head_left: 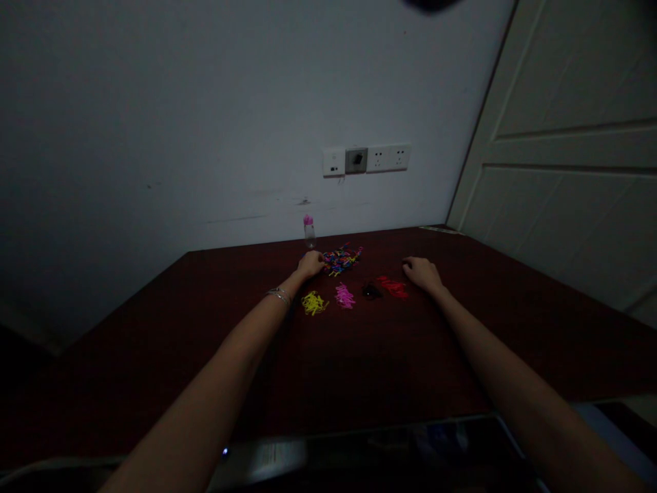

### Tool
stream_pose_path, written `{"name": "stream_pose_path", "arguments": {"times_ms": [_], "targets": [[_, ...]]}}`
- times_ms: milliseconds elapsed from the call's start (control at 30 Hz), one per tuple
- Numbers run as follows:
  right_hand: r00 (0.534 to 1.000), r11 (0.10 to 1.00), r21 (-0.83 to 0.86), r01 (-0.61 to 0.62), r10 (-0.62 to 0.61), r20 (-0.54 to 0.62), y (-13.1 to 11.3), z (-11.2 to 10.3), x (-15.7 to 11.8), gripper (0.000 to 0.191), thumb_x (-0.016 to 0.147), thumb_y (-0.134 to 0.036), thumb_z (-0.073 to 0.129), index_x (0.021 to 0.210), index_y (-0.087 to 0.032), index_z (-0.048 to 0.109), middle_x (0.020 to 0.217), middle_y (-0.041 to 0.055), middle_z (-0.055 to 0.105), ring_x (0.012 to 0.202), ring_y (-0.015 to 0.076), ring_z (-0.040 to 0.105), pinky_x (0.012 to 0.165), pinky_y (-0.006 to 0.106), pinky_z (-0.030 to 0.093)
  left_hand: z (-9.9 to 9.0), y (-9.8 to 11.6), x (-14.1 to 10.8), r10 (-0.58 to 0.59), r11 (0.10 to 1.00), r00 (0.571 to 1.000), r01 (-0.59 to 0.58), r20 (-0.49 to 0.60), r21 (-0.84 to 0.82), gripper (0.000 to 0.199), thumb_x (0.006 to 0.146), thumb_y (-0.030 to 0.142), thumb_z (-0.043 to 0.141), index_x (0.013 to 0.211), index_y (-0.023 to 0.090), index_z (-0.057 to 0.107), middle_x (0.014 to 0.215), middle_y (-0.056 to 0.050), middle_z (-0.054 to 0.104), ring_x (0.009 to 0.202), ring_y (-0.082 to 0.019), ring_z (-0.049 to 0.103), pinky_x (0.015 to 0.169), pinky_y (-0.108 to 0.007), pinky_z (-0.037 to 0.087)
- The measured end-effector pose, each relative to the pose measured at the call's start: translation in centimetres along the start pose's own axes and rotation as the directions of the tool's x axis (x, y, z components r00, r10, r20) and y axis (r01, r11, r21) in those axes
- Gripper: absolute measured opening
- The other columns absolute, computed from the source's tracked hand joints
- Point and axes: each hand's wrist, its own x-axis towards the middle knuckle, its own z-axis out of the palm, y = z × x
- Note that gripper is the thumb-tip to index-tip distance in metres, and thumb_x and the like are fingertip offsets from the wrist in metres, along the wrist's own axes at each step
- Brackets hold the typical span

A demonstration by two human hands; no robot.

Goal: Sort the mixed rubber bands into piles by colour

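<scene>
My left hand (311, 263) reaches to the left edge of a pile of small, thin, mixed-colour bands (341, 260), fingertips touching it. Its fingers are bent together, and whatever is between them is too small and dark to make out. My right hand (421, 272) lies on the table with its fingers curled in, and nothing shows in it. Nearer me are separate little heaps of yellow bands (314, 303), pink bands (344, 296), black bands (371, 291) and red bands (393, 286). The red heap lies just left of my right hand.
Behind my left hand stands a clear bottle (309, 233) with a pink top. The dark red table (359, 363) meets a wall with a row of sockets (366, 160). A white panelled door (569, 137) is at the right. The light is dim.
</scene>
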Motion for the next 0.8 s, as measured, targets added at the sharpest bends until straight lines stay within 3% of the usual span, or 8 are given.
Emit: {"name": "stream_pose_path", "arguments": {"times_ms": [167, 533, 667, 800], "targets": [[1.0, 1.0, -0.002, -0.007, 0.007, -0.004, 0.1, 0.1, 0.1, 0.039, 0.083, -0.029, 0.04, 0.114, -0.016, 0.061, 0.113, 0.0105, 0.063, 0.102, 0.0229, 0.058, 0.084, 0.031, 0.044, -0.1, 0.0, -0.2, -0.024, 1.0, 1.0, 0.024, -0.014, -0.003, 0.022, 0.073, 0.017, 0.054, 0.088, 0.018, 0.07, 0.088, -0.007, 0.068, 0.081, -0.017, 0.061, 0.074, -0.023, 0.045], [1.0, 1.0, -0.001, 0.004, -0.004, -0.013, 0.1, 0.2, 0.0, 0.04, 0.083, -0.029, 0.039, 0.113, -0.016, 0.061, 0.112, 0.0108, 0.064, 0.103, 0.0235, 0.058, 0.085, 0.033, 0.044, -0.5, -1.0, 0.5, -0.039, 0.992, 0.988, 0.02, -0.151, -0.128, 0.023, 0.073, 0.015, 0.054, 0.089, 0.017, 0.07, 0.091, -0.007, 0.069, 0.087, -0.016, 0.061, 0.079, -0.022, 0.044], [1.0, 1.0, -0.002, 0.0, 0.0, -0.013, 0.1, 0.2, 0.0, 0.039, 0.083, -0.029, 0.039, 0.113, -0.017, 0.061, 0.113, 0.0111, 0.063, 0.102, 0.0236, 0.058, 0.085, 0.033, 0.044, -0.7, -1.0, 1.2, -0.131, 0.957, 0.971, 0.07, -0.202, -0.282, 0.025, 0.072, 0.016, 0.058, 0.095, 0.014, 0.068, 0.085, -0.007, 0.068, 0.076, -0.015, 0.062, 0.07, -0.022, 0.046], [1.0, 1.0, 0.004, 0.007, -0.007, -0.017, 0.2, 0.2, 0.0, 0.04, 0.083, -0.029, 0.038, 0.113, -0.016, 0.061, 0.113, 0.0115, 0.063, 0.103, 0.0241, 0.058, 0.086, 0.034, 0.043, -1.6, -0.4, 1.2, -0.287, 0.856, 0.94, 0.164, -0.187, -0.491, 0.029, 0.068, 0.017, 0.064, 0.096, 0.013, 0.067, 0.083, -0.006, 0.068, 0.07, -0.014, 0.062, 0.064, -0.022, 0.047]]}}
